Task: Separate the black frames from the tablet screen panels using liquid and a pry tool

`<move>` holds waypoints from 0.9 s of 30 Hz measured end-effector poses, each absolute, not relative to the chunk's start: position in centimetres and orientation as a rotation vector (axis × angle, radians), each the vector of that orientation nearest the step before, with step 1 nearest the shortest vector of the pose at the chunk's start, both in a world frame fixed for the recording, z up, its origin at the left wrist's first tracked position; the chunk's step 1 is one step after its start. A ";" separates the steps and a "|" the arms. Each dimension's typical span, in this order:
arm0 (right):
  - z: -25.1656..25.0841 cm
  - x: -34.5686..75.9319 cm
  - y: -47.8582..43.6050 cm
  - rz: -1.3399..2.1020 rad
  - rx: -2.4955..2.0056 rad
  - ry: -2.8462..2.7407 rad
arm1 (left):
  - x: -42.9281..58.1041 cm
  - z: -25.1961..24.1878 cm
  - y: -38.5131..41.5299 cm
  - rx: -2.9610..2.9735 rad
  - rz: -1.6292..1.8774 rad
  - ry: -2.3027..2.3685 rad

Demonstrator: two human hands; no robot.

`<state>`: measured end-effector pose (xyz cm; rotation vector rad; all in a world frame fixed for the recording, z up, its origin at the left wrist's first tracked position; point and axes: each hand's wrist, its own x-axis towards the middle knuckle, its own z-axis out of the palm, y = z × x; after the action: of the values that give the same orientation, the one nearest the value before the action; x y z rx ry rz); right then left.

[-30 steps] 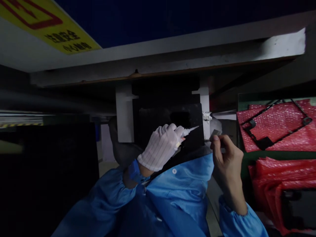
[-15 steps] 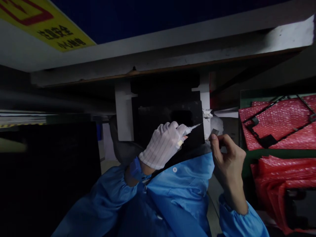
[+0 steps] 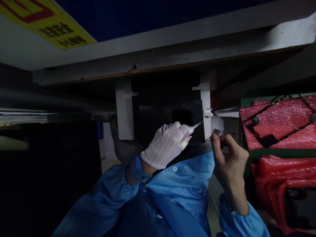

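My left hand, in a white striped glove, is closed around a thin pale tool with a fine pointed tip; its exact kind is unclear. Below the tool, something small and yellowish shows at the fingertips. The hand is over the lower right part of a flat black panel, with the tool's tip near the panel's right edge. My bare right hand pinches a small grey square piece between thumb and finger, just right of the panel. The tip and the grey piece are apart.
White side pieces flank the panel, with crumpled white scraps on the right one. At right, a thin black frame lies on red bubble wrap, above more red bags. A shelf edge crosses above my hands.
Both hands have shifted slightly to the right, the left one carrying the pointed tool and the right one the grey piece. Their grips look the same.
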<state>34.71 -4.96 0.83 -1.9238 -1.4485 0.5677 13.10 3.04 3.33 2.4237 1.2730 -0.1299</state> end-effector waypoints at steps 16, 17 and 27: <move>1.3 34.7 -5.2 0.551 -1.932 -1.460 | 13.6 3.4 2.1 2.478 -0.136 1.205; 1.4 34.7 -5.2 0.549 -1.928 -1.462 | 13.6 3.4 1.9 2.477 -0.125 1.211; 1.6 34.6 -5.3 0.504 -1.886 -1.500 | 14.2 3.6 0.3 2.511 -0.066 1.272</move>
<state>34.55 -5.34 1.60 -1.8858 -1.4999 0.5035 14.17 0.28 3.61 2.5112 1.2723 -0.0660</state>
